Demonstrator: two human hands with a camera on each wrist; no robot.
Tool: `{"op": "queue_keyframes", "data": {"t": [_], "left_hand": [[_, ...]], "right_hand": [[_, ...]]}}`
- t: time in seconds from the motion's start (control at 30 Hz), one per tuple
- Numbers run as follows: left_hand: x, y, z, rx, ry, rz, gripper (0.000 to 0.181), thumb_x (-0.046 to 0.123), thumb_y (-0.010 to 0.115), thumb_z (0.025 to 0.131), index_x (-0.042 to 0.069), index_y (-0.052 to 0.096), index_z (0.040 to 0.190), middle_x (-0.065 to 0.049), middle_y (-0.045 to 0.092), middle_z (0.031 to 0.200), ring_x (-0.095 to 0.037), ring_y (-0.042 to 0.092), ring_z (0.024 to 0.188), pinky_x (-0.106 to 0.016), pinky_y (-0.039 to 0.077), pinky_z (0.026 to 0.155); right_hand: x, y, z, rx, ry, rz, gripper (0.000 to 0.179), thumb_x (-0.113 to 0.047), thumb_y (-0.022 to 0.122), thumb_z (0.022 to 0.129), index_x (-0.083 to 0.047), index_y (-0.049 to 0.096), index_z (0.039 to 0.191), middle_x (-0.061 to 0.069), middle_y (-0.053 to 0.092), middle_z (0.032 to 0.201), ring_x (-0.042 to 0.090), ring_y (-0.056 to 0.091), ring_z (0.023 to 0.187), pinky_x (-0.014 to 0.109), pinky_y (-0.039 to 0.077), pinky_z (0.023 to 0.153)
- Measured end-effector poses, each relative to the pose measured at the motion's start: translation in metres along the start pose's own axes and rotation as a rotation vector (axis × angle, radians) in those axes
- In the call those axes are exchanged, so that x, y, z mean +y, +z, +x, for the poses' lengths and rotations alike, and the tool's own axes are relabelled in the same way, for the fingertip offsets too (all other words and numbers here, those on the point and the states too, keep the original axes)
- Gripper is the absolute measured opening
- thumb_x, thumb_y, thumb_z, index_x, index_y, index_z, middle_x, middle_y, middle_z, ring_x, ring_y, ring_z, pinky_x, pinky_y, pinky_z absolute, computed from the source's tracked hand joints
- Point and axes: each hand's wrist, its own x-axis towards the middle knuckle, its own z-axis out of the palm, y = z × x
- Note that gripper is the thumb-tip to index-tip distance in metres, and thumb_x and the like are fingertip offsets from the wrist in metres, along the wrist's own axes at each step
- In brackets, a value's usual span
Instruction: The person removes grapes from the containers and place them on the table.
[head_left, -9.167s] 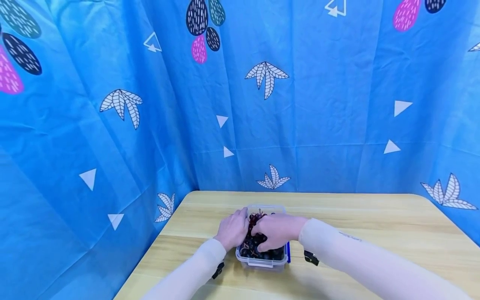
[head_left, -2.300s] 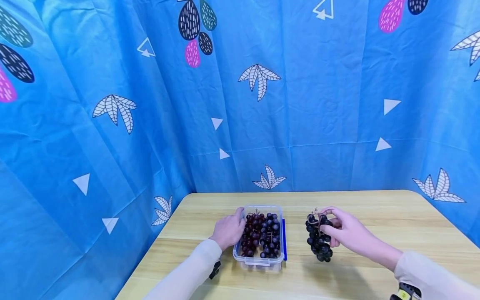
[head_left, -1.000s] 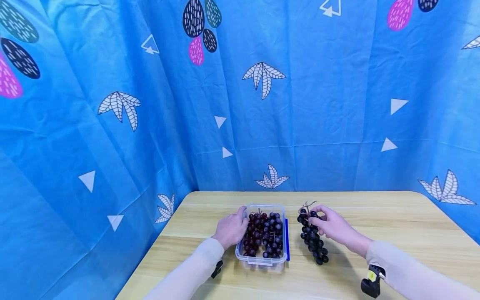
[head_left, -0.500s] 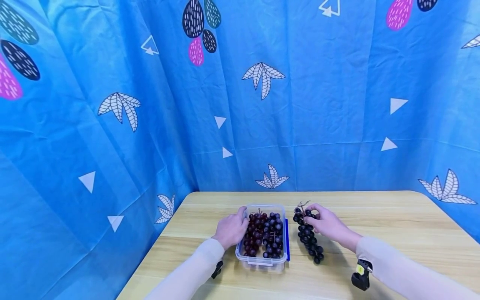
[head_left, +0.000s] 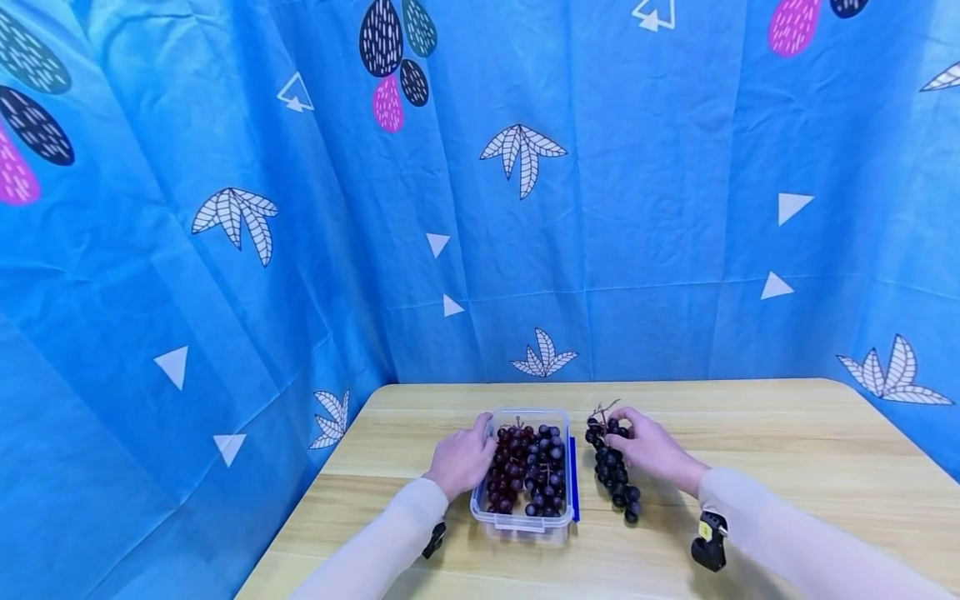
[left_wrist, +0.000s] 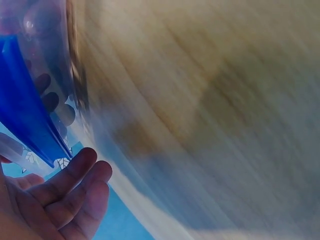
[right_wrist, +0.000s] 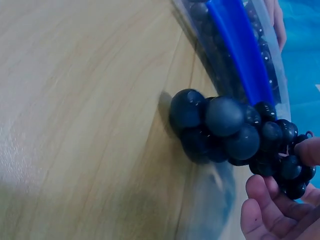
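Note:
A clear plastic food container (head_left: 525,523) stands on the table, holding a bunch of dark red grapes (head_left: 501,477) and a bunch of blue-black grapes (head_left: 551,467). My left hand (head_left: 459,460) rests at its left side, index finger along the rim; in the left wrist view the other fingers (left_wrist: 92,200) lie nearly straight beside the wall. Right of the container, my right hand (head_left: 654,450) pinches the stem end of a black grape bunch (head_left: 612,471), which slants down toward the tabletop. The right wrist view shows that bunch (right_wrist: 225,117) close up, thumb and fingers at its upper end.
A blue clip flap (head_left: 574,483) hangs along the container's right side, and another blue flap (left_wrist: 22,105) shows on the left side. The pale wooden table (head_left: 750,450) ends at a patterned blue curtain (head_left: 652,208) behind and to the left.
Both hands were at the container first; then my right hand held the black bunch out to the right. Over the last second it has moved left with it, closer to the container. My left hand stays.

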Motion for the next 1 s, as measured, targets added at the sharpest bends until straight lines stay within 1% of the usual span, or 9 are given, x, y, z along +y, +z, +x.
{"op": "queue_keyframes", "data": {"t": [0.13, 0.27, 0.4, 0.63, 0.7, 0.77, 0.83, 0.93, 1.0], "left_hand": [[0.0, 0.0, 0.001, 0.008, -0.004, 0.001, 0.049, 0.033, 0.04, 0.105, 0.015, 0.04, 0.151, 0.002, 0.057, 0.066, -0.015, 0.051, 0.051, -0.033, 0.042, 0.049], [0.0, 0.001, 0.002, 0.025, 0.005, 0.005, 0.048, 0.032, 0.042, 0.104, 0.014, 0.042, 0.15, -0.002, 0.063, 0.075, -0.014, 0.051, 0.054, -0.034, 0.045, 0.052], [-0.001, 0.001, 0.001, 0.024, 0.011, 0.0, 0.048, 0.03, 0.042, 0.104, 0.013, 0.042, 0.149, -0.002, 0.063, 0.074, -0.015, 0.052, 0.055, -0.036, 0.047, 0.054], [0.0, 0.0, 0.0, 0.019, 0.005, -0.008, 0.048, 0.031, 0.041, 0.105, 0.014, 0.042, 0.15, 0.001, 0.058, 0.069, -0.015, 0.051, 0.053, -0.034, 0.044, 0.05], [0.0, 0.0, 0.0, 0.019, 0.006, -0.009, 0.048, 0.031, 0.042, 0.105, 0.014, 0.041, 0.15, 0.001, 0.056, 0.067, -0.015, 0.051, 0.052, -0.033, 0.043, 0.049], [0.0, -0.001, 0.0, 0.019, 0.006, -0.004, 0.049, 0.032, 0.042, 0.105, 0.014, 0.041, 0.15, 0.002, 0.055, 0.067, -0.015, 0.051, 0.052, -0.033, 0.043, 0.049], [0.0, -0.001, 0.0, 0.017, 0.006, -0.006, 0.049, 0.032, 0.042, 0.105, 0.014, 0.041, 0.15, 0.002, 0.056, 0.066, -0.015, 0.051, 0.052, -0.033, 0.044, 0.049], [0.0, 0.0, 0.0, 0.018, 0.008, -0.004, 0.048, 0.032, 0.042, 0.105, 0.013, 0.041, 0.15, 0.001, 0.057, 0.068, -0.015, 0.051, 0.053, -0.033, 0.045, 0.051], [-0.001, 0.0, 0.0, 0.02, 0.009, -0.005, 0.048, 0.031, 0.042, 0.105, 0.013, 0.042, 0.149, 0.0, 0.059, 0.07, -0.015, 0.051, 0.053, -0.034, 0.045, 0.051]], "right_hand": [[0.007, 0.001, 0.003, -0.008, -0.004, -0.036, 0.047, -0.019, 0.064, 0.097, -0.001, 0.05, 0.138, 0.006, 0.06, 0.074, 0.022, 0.059, 0.057, 0.035, 0.046, 0.058], [0.011, 0.001, 0.004, -0.01, -0.008, -0.086, 0.044, -0.02, 0.062, 0.098, -0.001, 0.052, 0.137, 0.007, 0.066, 0.086, 0.019, 0.062, 0.067, 0.035, 0.05, 0.063], [0.011, 0.001, 0.003, 0.005, -0.013, -0.127, 0.045, -0.022, 0.062, 0.098, 0.0, 0.053, 0.137, 0.008, 0.068, 0.092, 0.016, 0.062, 0.075, 0.035, 0.05, 0.067], [0.007, 0.004, -0.005, -0.015, 0.067, -0.104, 0.057, -0.035, 0.06, 0.1, 0.0, 0.047, 0.143, 0.005, 0.059, 0.071, 0.018, 0.056, 0.052, 0.034, 0.047, 0.053], [0.005, 0.004, -0.007, -0.025, 0.082, -0.107, 0.062, -0.041, 0.06, 0.099, -0.001, 0.046, 0.144, 0.006, 0.059, 0.073, 0.019, 0.055, 0.05, 0.036, 0.049, 0.054], [0.004, 0.004, -0.01, -0.03, 0.067, -0.136, 0.068, -0.049, 0.061, 0.097, -0.001, 0.046, 0.143, 0.01, 0.066, 0.085, 0.021, 0.06, 0.061, 0.041, 0.053, 0.063], [0.002, 0.005, -0.013, -0.036, 0.036, -0.175, 0.076, -0.053, 0.064, 0.093, 0.0, 0.046, 0.143, 0.02, 0.068, 0.107, 0.028, 0.067, 0.081, 0.048, 0.055, 0.079], [0.0, 0.006, -0.017, -0.058, -0.003, -0.208, 0.084, -0.051, 0.072, 0.088, 0.002, 0.042, 0.146, 0.032, 0.058, 0.134, 0.042, 0.062, 0.114, 0.059, 0.047, 0.099], [0.0, 0.008, -0.018, -0.083, 0.007, -0.196, 0.088, -0.044, 0.076, 0.086, 0.001, 0.037, 0.15, 0.034, 0.051, 0.141, 0.045, 0.065, 0.104, 0.059, 0.049, 0.097]]}}
